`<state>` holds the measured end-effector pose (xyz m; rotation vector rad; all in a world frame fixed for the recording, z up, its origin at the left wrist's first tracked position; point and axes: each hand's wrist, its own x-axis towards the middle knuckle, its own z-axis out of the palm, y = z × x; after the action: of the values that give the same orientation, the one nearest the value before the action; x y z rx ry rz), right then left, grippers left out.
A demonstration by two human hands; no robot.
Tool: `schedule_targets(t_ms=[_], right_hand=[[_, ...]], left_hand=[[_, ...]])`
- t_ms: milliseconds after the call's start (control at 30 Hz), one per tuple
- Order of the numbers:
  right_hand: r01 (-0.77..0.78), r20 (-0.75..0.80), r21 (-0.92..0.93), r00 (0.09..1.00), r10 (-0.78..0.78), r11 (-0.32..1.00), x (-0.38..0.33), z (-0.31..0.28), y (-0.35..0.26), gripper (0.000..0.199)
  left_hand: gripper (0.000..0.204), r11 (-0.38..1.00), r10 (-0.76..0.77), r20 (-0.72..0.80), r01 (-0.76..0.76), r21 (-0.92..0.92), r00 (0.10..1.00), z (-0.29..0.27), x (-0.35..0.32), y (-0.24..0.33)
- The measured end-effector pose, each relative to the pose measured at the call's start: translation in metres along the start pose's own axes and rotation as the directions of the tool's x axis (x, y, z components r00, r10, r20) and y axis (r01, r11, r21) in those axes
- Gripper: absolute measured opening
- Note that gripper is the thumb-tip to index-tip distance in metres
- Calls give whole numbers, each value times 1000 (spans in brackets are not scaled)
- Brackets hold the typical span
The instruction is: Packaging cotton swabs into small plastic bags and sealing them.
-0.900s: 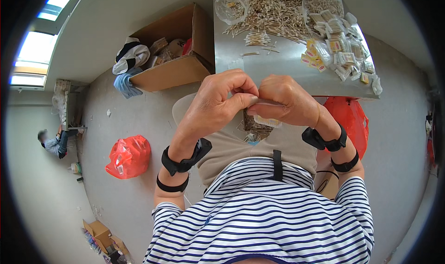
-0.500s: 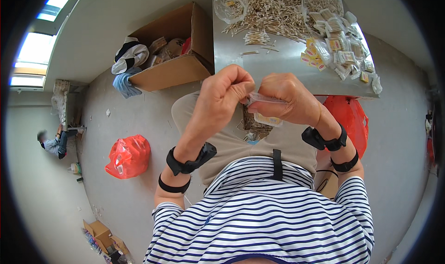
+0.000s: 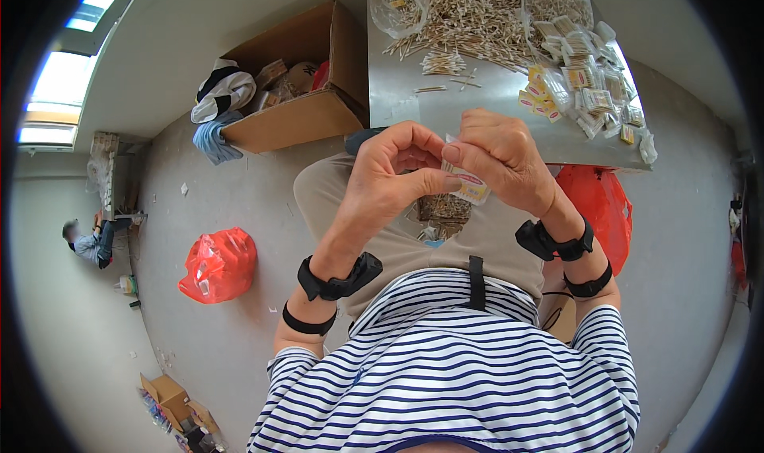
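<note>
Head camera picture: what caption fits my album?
Left hand and right hand pinch a small clear plastic packet above a grey table.

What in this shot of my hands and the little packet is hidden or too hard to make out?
Head view only:
- small packet: mostly covered by the right hand and left hand; contents unclear.
- table: far side cut off by the top edge.
- pile of thin sticks: too small to identify.
- cardboard box: contents jumbled, partly hidden by its wall.
- red bag: partly behind the right forearm.
</note>
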<state>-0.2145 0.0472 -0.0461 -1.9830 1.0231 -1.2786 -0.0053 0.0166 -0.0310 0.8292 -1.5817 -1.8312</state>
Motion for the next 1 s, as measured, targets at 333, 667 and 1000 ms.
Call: schedule_targets(t_ms=[333,667,1000], right_hand=[[144,43,-44,989,-142,989,0,5,0,22],[108,103,35,989,-111,994,-1,4,-1,22],[-262,50,155,965,257,953,-3,3,-15,31]], left_hand=[[13,996,10,44,-14,91,999,-18,8,17],[9,845,150,217,-239,479,965,-16,8,29],[12,949,226,-18,-216,230,974,-4,-2,7]])
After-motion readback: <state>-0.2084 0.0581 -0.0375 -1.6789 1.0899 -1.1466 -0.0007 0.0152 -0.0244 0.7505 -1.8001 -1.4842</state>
